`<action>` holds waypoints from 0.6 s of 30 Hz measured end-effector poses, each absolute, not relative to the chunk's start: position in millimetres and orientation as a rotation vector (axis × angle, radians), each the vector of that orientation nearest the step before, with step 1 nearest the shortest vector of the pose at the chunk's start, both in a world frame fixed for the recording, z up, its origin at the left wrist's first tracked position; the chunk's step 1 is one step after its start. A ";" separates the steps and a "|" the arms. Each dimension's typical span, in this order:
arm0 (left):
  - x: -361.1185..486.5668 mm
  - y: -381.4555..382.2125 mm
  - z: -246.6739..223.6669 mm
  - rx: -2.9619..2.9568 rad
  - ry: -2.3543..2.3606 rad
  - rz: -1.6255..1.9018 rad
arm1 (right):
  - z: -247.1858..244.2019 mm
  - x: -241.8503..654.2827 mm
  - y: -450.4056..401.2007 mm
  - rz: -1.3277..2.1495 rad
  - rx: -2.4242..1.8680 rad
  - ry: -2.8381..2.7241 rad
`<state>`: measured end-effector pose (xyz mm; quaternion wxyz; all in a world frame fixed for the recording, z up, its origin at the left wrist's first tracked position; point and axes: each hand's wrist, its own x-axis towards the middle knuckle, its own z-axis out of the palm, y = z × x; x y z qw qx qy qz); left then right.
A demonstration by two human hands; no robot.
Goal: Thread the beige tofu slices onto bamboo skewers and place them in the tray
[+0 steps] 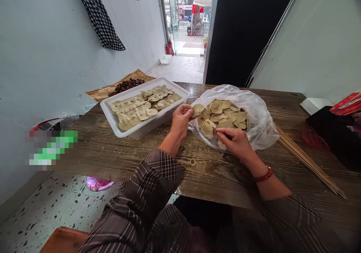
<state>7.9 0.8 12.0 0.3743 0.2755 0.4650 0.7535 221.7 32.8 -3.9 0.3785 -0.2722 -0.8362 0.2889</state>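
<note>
My left hand (182,120) pinches one thin, pale greenish-beige round slice (198,110) between thumb and fingers. My right hand (234,140) is closed on a thin skewer (214,130), of which only a short bit shows. At the skewer's tip end is another slice (208,127); whether more are threaded behind it I cannot tell. Both hands are over the near side of a clear plastic bag (262,121), rolled open and full of loose slices (225,114). Left of the bag, a white tray (121,132) holds rows of skewered slices (135,114).
A bundle of bamboo skewers (310,161) lies on the wooden table (169,162) at right, near red-handled scissors (315,140) and a black container (335,132). Behind the tray, dark reddish pieces (128,85) rest on patterned paper (101,93). Walls flank the table.
</note>
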 end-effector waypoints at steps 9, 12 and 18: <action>17.2 -2.7 14.3 0.838 1.211 1.830 | -4.3 221.1 32.6 0.744 -0.754 -2.102; 19.6 -4.3 14.6 0.865 1.182 1.756 | -3.9 221.2 33.5 0.767 -0.766 -2.085; 20.2 -4.2 13.8 0.706 1.015 1.702 | -1.4 221.4 32.8 0.807 -0.776 -2.062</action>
